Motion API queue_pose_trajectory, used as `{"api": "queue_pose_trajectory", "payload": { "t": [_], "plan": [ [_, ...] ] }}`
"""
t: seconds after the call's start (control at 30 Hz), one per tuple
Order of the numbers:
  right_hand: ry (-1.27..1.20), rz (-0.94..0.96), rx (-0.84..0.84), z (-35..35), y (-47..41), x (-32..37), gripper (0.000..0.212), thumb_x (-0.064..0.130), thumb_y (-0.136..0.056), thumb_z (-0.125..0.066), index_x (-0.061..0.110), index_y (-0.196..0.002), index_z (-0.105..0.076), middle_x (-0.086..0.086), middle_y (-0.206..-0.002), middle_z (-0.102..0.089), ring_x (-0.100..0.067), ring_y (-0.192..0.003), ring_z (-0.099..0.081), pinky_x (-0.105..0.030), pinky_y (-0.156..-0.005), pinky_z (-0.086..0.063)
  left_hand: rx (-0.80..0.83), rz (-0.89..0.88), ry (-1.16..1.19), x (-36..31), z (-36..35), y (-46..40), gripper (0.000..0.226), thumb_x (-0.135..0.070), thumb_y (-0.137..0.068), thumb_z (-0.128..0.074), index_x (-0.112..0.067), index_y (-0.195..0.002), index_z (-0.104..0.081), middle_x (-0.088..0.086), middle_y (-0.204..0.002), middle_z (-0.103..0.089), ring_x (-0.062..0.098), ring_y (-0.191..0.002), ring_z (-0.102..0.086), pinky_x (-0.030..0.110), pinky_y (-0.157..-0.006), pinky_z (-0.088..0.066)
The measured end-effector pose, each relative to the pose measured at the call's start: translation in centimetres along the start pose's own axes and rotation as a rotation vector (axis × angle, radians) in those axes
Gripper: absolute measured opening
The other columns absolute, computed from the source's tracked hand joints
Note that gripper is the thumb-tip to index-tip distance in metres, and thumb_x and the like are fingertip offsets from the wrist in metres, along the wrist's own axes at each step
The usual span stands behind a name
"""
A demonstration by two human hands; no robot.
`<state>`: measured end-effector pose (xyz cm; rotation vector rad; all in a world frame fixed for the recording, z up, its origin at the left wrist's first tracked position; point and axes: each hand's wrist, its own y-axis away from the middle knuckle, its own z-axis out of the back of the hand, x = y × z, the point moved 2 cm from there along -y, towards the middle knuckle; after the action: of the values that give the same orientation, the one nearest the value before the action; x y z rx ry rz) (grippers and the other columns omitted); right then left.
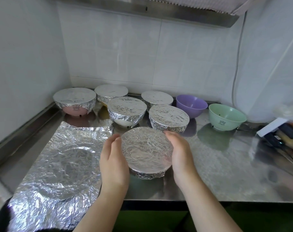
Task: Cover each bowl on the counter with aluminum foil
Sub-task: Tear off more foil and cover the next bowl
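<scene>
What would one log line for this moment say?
hands: left, right press foil round front bowl | covered: six | uncovered: purple bowl, green bowl | spare foil sheet

Six foil-covered bowls (147, 151), two uncovered bowls (191, 104), one foil sheet (58, 164).
</scene>
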<state>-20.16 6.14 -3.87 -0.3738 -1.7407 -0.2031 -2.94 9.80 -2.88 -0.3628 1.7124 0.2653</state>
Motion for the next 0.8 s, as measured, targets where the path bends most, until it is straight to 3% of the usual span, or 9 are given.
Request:
{"api": "queue_pose_trajectory", "payload": {
  "t": [0.07, 0.13, 0.27, 0.37, 0.47, 0.57, 0.63, 0.7, 0.8],
  "plan": [
    [0.055, 0.021, 0.048, -0.3, -0.7, 0.8, 0.019, 0.028, -0.094, -0.065, 0.021, -0.099, -0.081, -0.001, -0.110, -0.080, -0.023, -0.113, -0.072, -0.039, -0.095, -0.052, -0.031, -0.039, -0.028, -0.3, 0.1, 0.9, 0.037, -0.031, -0.107, -0.047, -0.028, -0.144, -0.055, -0.018, -0.133, -0.057, 0.003, -0.128, -0.049, 0.016, -0.093, -0.033],
    [0.038, -0.018, 0.104, -0.8, -1.1, 1.6, 0.021, 0.023, -0.099, -0.065, 0.015, -0.107, -0.083, -0.003, -0.114, -0.080, -0.023, -0.117, -0.072, -0.041, -0.108, -0.050, 0.004, -0.091, -0.076, -0.3, -0.4, 1.9, 0.045, -0.036, -0.106, -0.049, -0.028, -0.150, -0.046, -0.016, -0.142, -0.051, 0.004, -0.133, -0.045, 0.016, -0.097, -0.033],
    [-0.053, -0.092, 0.148, -1.3, -0.3, 1.7, 0.025, 0.019, -0.099, -0.064, 0.006, -0.114, -0.080, -0.009, -0.115, -0.079, -0.026, -0.115, -0.073, -0.039, -0.103, -0.052, 0.037, -0.109, -0.145, -0.1, -1.2, 1.8, 0.049, -0.047, -0.107, -0.045, -0.028, -0.152, -0.041, -0.013, -0.146, -0.050, 0.005, -0.137, -0.045, 0.029, -0.111, -0.037],
    [0.062, -0.011, 0.070, -0.4, 0.1, 1.1, 0.016, 0.027, -0.095, -0.065, 0.022, -0.098, -0.080, 0.008, -0.101, -0.081, -0.013, -0.104, -0.074, -0.038, -0.098, -0.052, 0.034, -0.070, -0.126, -0.3, -0.7, -0.2, 0.031, -0.045, -0.109, -0.042, -0.028, -0.129, -0.059, -0.015, -0.110, -0.066, -0.005, -0.101, -0.060, 0.020, -0.084, -0.044],
    [0.173, 0.060, 0.010, 0.4, -0.2, 1.1, 0.027, 0.048, -0.076, -0.065, 0.031, -0.091, -0.080, 0.003, -0.102, -0.079, -0.021, -0.108, -0.071, -0.049, -0.107, -0.050, -0.036, -0.075, -0.110, -0.6, 0.1, -0.9, 0.030, -0.040, -0.110, -0.040, -0.022, -0.106, -0.063, -0.007, -0.095, -0.066, 0.005, -0.086, -0.060, 0.023, -0.074, -0.042],
    [0.124, 0.032, 0.063, 0.3, -0.8, 1.8, 0.030, 0.043, -0.083, -0.067, 0.018, -0.095, -0.080, 0.000, -0.105, -0.080, -0.017, -0.107, -0.072, -0.048, -0.106, -0.049, -0.024, -0.057, -0.091, -0.6, -0.2, 0.6, 0.025, -0.038, -0.108, -0.046, -0.028, -0.127, -0.059, -0.018, -0.115, -0.063, -0.013, -0.101, -0.056, 0.016, -0.086, -0.039],
    [0.078, 0.002, 0.093, -0.1, -1.1, 1.9, 0.021, 0.027, -0.098, -0.065, 0.014, -0.105, -0.081, 0.006, -0.108, -0.081, -0.008, -0.108, -0.072, -0.040, -0.106, -0.050, 0.022, -0.037, -0.072, -0.2, -0.9, 1.8, 0.041, -0.041, -0.105, -0.051, -0.029, -0.144, -0.049, -0.015, -0.137, -0.057, -0.003, -0.125, -0.051, 0.025, -0.105, -0.040],
    [0.022, -0.037, 0.111, -0.4, -1.1, 1.6, 0.023, 0.020, -0.102, -0.063, 0.012, -0.115, -0.080, 0.001, -0.116, -0.080, -0.015, -0.117, -0.072, -0.042, -0.115, -0.048, 0.029, -0.020, -0.061, 0.1, -1.6, 2.5, 0.052, -0.044, -0.104, -0.052, -0.033, -0.153, -0.040, -0.013, -0.151, -0.048, 0.007, -0.141, -0.043, 0.039, -0.119, -0.035],
    [-0.094, -0.093, 0.099, -0.5, -0.8, 1.0, 0.023, 0.019, -0.099, -0.066, 0.011, -0.114, -0.081, -0.008, -0.116, -0.079, -0.027, -0.116, -0.073, -0.052, -0.114, -0.049, -0.054, -0.012, 0.017, 0.4, -2.4, 2.6, 0.042, -0.042, -0.105, -0.049, -0.037, -0.148, -0.047, -0.016, -0.146, -0.053, 0.004, -0.137, -0.045, 0.030, -0.115, -0.037]
  ]
}}
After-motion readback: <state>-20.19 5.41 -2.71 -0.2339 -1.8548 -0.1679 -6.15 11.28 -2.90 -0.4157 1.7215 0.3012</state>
